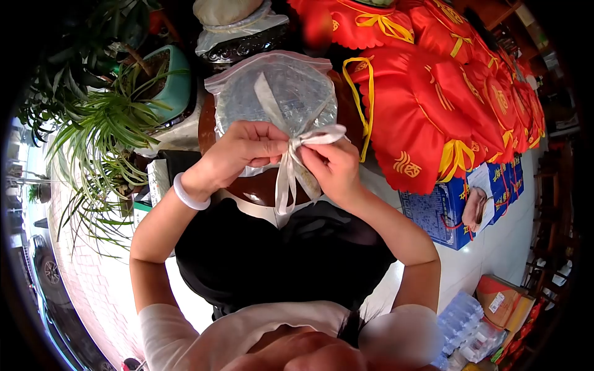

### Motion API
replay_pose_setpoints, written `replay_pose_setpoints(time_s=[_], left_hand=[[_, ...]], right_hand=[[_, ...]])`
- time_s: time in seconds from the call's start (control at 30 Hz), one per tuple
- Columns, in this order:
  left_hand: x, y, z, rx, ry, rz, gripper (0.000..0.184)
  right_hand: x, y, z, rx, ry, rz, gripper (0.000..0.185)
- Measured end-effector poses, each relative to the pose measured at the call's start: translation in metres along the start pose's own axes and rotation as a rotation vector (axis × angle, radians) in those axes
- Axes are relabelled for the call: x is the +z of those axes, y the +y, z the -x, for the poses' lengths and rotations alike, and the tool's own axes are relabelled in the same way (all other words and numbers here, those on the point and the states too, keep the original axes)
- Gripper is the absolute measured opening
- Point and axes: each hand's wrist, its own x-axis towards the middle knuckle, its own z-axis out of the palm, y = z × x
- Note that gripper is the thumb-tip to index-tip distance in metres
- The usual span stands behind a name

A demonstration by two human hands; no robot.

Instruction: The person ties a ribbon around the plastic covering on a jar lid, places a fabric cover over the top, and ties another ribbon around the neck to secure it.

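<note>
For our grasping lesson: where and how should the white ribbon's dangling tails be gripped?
Probably pinch the white ribbon tails near their lower ends, from the near side: they dangle that way, flat and free, while the left hand and right hand crowd the knot.

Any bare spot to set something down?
Bare: tiled floor between the blue boxes and bottle packs; paving beside the car.
Crowded: upper right, red cloths packed together; upper left, leafy plant; centre, left hand and right hand pinching a pale ribbon.
</note>
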Motion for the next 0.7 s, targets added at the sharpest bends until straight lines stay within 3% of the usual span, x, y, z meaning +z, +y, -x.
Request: replay_pose_setpoints(time_s=[0.07,0.13,0.27,0.33,0.5,0.57,0.67,0.7], left_hand=[[0.003,0.0,0.002,-0.001,-0.02,-0.032,0.016],[0.002,-0.001,0.002,-0.007,-0.027,-0.04,0.018],[0.005,-0.003,0.004,0.01,-0.007,-0.199,0.016],[0.007,-0.002,0.004,0.049,-0.021,-0.247,0.016],[0.008,0.002,0.004,-0.015,-0.05,-0.368,0.015],[0.009,-0.001,0.004,-0.034,-0.028,-0.38,0.016],[0.01,-0.007,0.002,0.118,-0.002,-0.444,0.017],[0.01,-0.007,0.003,0.111,0.005,-0.475,0.017]], right_hand=[[-0.005,-0.005,-0.001,-0.009,-0.019,-0.04,0.01],[-0.015,-0.01,0.006,0.209,-0.264,-0.077,0.006],[-0.065,-0.021,0.015,0.238,-0.645,0.02,0.011],[-0.092,-0.017,0.025,0.275,-0.675,-0.055,0.006],[-0.161,0.003,0.066,0.44,-0.734,0.262,0.008],[-0.184,0.034,0.095,0.537,-0.724,0.725,0.01],[-0.186,0.053,0.114,0.65,-0.835,0.492,0.012],[-0.183,0.056,0.116,0.529,-0.899,0.575,0.014]])
